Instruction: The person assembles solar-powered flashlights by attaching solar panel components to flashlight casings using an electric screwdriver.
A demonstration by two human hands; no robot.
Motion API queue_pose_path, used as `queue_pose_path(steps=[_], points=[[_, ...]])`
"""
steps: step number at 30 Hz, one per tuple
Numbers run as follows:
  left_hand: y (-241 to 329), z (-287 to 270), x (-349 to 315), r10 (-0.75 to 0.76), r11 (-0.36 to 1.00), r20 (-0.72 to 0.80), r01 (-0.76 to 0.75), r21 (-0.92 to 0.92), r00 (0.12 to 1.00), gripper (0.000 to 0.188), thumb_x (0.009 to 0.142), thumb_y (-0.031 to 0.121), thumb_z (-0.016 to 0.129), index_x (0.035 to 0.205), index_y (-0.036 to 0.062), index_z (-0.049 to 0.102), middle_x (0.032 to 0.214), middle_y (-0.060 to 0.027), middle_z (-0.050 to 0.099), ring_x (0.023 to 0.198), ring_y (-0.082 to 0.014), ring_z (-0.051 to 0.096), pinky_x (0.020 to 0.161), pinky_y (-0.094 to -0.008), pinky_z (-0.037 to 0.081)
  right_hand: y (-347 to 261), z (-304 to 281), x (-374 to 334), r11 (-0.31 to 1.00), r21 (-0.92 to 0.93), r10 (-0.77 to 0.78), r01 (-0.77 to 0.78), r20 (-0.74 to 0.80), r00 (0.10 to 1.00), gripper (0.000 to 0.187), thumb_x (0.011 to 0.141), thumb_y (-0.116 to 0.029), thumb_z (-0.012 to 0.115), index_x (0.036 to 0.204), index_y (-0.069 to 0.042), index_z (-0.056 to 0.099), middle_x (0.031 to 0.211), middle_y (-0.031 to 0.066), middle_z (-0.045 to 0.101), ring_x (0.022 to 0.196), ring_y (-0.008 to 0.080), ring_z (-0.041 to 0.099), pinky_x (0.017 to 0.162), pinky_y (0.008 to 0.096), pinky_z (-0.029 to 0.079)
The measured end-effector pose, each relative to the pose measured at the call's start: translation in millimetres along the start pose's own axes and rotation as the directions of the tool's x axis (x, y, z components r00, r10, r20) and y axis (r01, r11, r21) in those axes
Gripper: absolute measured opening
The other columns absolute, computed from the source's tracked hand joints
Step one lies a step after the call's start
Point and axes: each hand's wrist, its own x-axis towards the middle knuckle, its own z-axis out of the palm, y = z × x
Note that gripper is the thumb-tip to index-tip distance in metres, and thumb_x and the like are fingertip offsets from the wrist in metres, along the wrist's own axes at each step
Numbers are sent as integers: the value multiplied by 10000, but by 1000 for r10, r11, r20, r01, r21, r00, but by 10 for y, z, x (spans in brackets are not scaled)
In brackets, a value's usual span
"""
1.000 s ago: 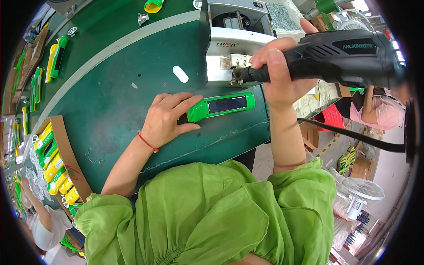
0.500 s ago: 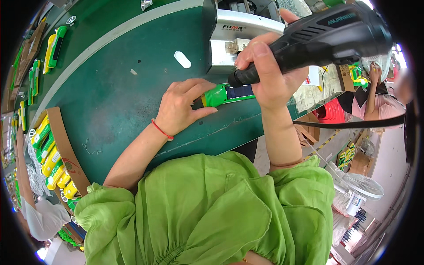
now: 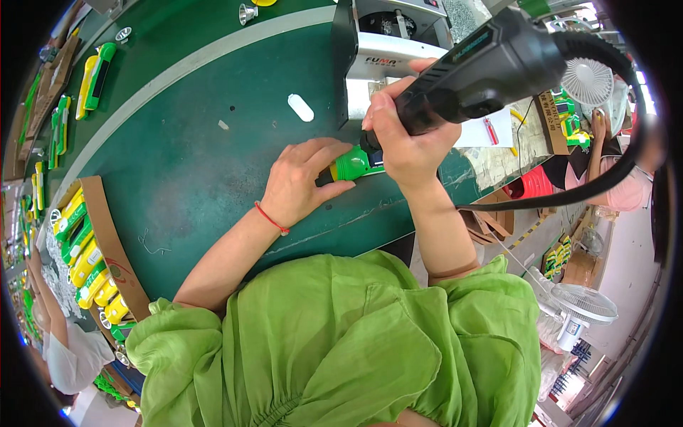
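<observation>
A green and yellow flashlight (image 3: 351,164) with a dark panel lies on the green worktable. Around its near end are the fingers and thumb of my left hand (image 3: 297,178), holding it against the table. My right hand (image 3: 415,148) grips a black electric screwdriver (image 3: 473,75), tilted with its nose pointing down at the flashlight. The nose sits over the dark panel end, and my right hand hides part of the flashlight. Whether the bit touches a screw, I cannot tell. A white oval piece (image 3: 300,107) lies beyond my left hand.
A metal machine (image 3: 380,64) stands just beyond the screwdriver. At left, a cardboard box (image 3: 107,242) holds several flashlights. The screwdriver's black cable (image 3: 569,198) loops down on the right. Other people work at both sides, and a white fan (image 3: 583,304) stands lower right.
My right hand has brought the screwdriver left, its nose now lower over the flashlight and its body tipped more steeply. The left hand keeps its hold. The whole view has shifted slightly.
</observation>
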Motion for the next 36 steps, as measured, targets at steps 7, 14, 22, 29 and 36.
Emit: queue_pose_path(steps=[7, 14, 22, 29, 36], points=[[17, -26, -8, 52, 998, 34, -53, 34, 998, 534, 682, 234, 822, 1157, 97, 621, 1151, -81, 648, 962, -279, 630, 803, -367, 492, -117, 1, -23, 987, 148, 75, -64, -67, 995, 438, 762, 100, 680, 1142, 41, 471, 770, 35, 617, 649, 90, 582, 588, 245, 493], [-83, -177, 8, 72, 995, 26, -73, 68, 997, 539, 664, 178, 831, 1150, 102, 612, 1185, -86, 637, 968, -288, 627, 824, -361, 500, -450, -408, 404, 971, -25, -238, 237, -130, 962, 590, 853, 2, 519, 1367, 65, 236, 680, 113, 569, 539, 185, 555, 576, 355, 536], [-56, -130, -10, 17, 997, 10, -18, 80, 1000, 518, 673, 214, 821, 1134, 120, 606, 1186, -58, 622, 885, -271, 625, 779, -365, 503, -263, -377, 450, 981, -31, -190, 191, 29, 981, 580, 835, 8, 560, 1323, 126, 269, 677, 117, 586, 555, 175, 583, 590, 311, 525], [-20, -124, 27, -1, 997, 44, -2, 83, 999, 512, 675, 186, 831, 1128, 89, 612, 1161, -83, 637, 973, -283, 641, 791, -355, 528, -297, -361, 345, 973, 217, 64, -82, 91, 994, 581, 846, -26, 575, 1349, 90, 309, 651, 103, 555, 531, 166, 556, 534, 313, 509], [-23, -119, 36, 17, 1000, 11, -17, 20, 1000, 524, 664, 151, 839, 1133, 95, 611, 1136, -88, 646, 1009, -286, 637, 825, -360, 531, -410, -123, -124, 984, 136, -114, 114, -8, 993, 640, 846, -23, 581, 1357, 72, 208, 675, 117, 575, 527, 167, 556, 558, 321, 531]])
